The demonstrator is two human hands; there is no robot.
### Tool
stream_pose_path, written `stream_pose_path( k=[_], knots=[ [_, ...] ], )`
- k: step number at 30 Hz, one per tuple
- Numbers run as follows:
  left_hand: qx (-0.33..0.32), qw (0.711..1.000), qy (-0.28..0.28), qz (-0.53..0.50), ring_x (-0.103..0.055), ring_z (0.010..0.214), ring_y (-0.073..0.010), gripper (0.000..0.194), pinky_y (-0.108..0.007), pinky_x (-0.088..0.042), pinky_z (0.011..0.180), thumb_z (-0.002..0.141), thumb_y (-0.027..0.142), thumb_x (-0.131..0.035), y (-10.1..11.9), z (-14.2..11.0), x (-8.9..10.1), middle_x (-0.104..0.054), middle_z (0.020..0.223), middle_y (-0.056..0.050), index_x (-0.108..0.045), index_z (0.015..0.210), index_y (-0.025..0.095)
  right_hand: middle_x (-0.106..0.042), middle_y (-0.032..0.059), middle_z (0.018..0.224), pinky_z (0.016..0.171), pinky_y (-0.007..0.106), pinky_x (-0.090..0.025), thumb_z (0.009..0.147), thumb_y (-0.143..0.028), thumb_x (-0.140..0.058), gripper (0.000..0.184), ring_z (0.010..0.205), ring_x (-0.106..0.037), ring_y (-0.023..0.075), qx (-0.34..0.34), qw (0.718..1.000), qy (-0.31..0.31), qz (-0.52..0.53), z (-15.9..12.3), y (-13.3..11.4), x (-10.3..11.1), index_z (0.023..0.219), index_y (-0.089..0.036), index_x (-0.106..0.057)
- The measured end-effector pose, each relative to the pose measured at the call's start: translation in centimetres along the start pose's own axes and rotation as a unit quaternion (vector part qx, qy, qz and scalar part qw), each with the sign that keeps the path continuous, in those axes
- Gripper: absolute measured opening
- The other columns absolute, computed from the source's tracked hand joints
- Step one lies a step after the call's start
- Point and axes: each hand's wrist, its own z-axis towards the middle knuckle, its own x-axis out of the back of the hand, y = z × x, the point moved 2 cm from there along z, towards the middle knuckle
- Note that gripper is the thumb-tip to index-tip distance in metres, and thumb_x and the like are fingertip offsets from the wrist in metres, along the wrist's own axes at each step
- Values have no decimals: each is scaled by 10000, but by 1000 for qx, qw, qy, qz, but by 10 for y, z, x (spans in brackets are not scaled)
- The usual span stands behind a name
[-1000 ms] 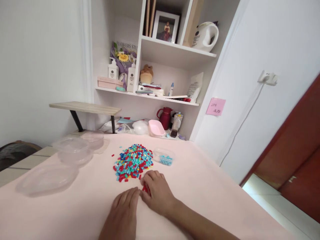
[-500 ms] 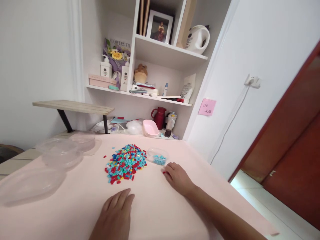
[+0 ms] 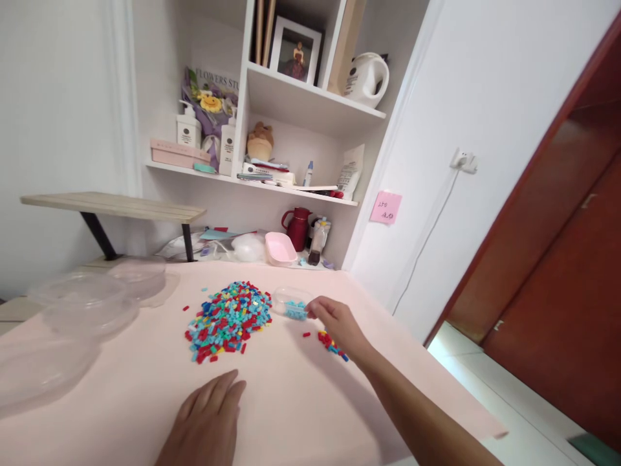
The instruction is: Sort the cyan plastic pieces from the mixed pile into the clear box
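A heap of small red, blue, teal and yellow beads point(image 3: 227, 318) lies in the middle of the pink table point(image 3: 301, 408). Right of the heap stands a small clear cup point(image 3: 291, 303) holding light blue beads. My right hand point(image 3: 339, 325) reaches toward that cup, its fingertips pinched together just beside the cup's rim; what they hold is too small to make out. A small cluster of red and blue beads point(image 3: 330, 343) lies under that hand. My left hand point(image 3: 206, 424) rests flat on the table near the front edge, fingers stretched out, holding nothing.
Several clear plastic containers point(image 3: 82, 304) and lids stand at the table's left. At the back are a pink tray point(image 3: 280, 248), a red jug point(image 3: 295, 226) and shelves with bottles. A white wall and a red-brown door point(image 3: 557, 278) close in on the right.
My right hand has moved from the heap's front edge to the right and then up to the small cup, leaving a small cluster of beads. The left hand stayed flat. The camera turned right.
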Motion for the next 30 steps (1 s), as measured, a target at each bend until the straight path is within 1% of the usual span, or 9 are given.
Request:
stream_pose_path(
  k=[3, 6, 8, 13, 15, 17, 22, 26, 30],
  knots=[
    [-8, 1000, 21, 0, -616, 1191, -194, 446, -377, -460, 1002, 853, 195, -448, 2, 1, 1, -660, 1319, -18, -623, 1251, 289, -725, 46, 1001, 835, 314, -464, 969, -252, -453, 261, 950, -638, 193, 105, 984, -93, -106, -10, -6, -35, 944, -215, -710],
    [-10, 999, 41, 7, -632, 1153, -192, 398, -366, -468, 976, 876, 216, -442, 6, 2, 4, -681, 1284, -20, -639, 1215, 286, -708, 62, 1057, 905, 372, -391, 963, -222, -521, 185, 1065, -573, 233, 193, 926, -131, -297, -24, 2, -57, 933, -226, -703],
    [-6, 999, 42, 9, -634, 1144, -192, 374, -363, -471, 969, 890, 231, -444, 9, 3, 7, -687, 1274, -19, -645, 1200, 285, -707, 64, 976, 867, 374, -371, 982, -211, -495, 201, 991, -575, 228, 188, 899, -124, -376, -29, 13, -56, 915, -215, -684],
    [10, 1000, 7, 9, -631, 1161, -203, 372, -376, -477, 973, 896, 226, -447, 15, 5, 14, -680, 1286, -25, -649, 1204, 272, -695, 91, 890, 784, 377, -354, 943, -118, -488, 209, 890, -586, 246, 138, 871, -97, -461, -32, 34, -27, 874, -189, -672],
    [9, 1000, 1, 10, -634, 1160, -205, 375, -379, -485, 961, 893, 216, -446, 16, 6, 16, -679, 1288, -29, -650, 1203, 271, -699, 96, 893, 772, 379, -364, 921, -95, -494, 221, 889, -597, 258, 115, 878, -83, -457, -32, 34, -20, 860, -195, -681],
    [7, 1000, 7, 11, -636, 1154, -201, 375, -376, -486, 956, 889, 202, -449, 16, 6, 17, -680, 1286, -30, -648, 1198, 271, -706, 86, 946, 781, 372, -387, 906, -94, -504, 229, 908, -612, 255, 103, 904, -69, -410, -31, 26, -22, 882, -218, -694],
    [-7, 999, 41, 22, -639, 1134, -182, 367, -348, -476, 947, 866, 165, -482, 15, 5, 17, -695, 1255, -13, -639, 1177, 281, -682, 50, 1041, 818, 307, -466, 900, -130, -493, 276, 928, -643, 200, 107, 971, -81, -197, -27, -10, -60, 1021, -262, -703],
    [-9, 999, 40, 30, -641, 1129, -187, 372, -346, -476, 935, 857, 164, -494, 14, 6, 16, -692, 1257, -19, -633, 1183, 278, -631, 54, 1076, 821, 271, -476, 879, -75, -476, 395, 929, -633, 177, 145, 976, -99, -129, -15, -36, -101, 1156, -268, -680],
    [2, 1000, 14, 26, -644, 1124, -194, 418, -356, -482, 937, 832, 113, -480, 17, 8, 20, -696, 1245, -27, -638, 1187, 267, -597, 62, 1170, 795, 279, -461, 915, -93, -481, 422, 934, -599, 183, 197, 955, -101, -197, -2, -55, -135, 1245, -295, -650]
  ],
)
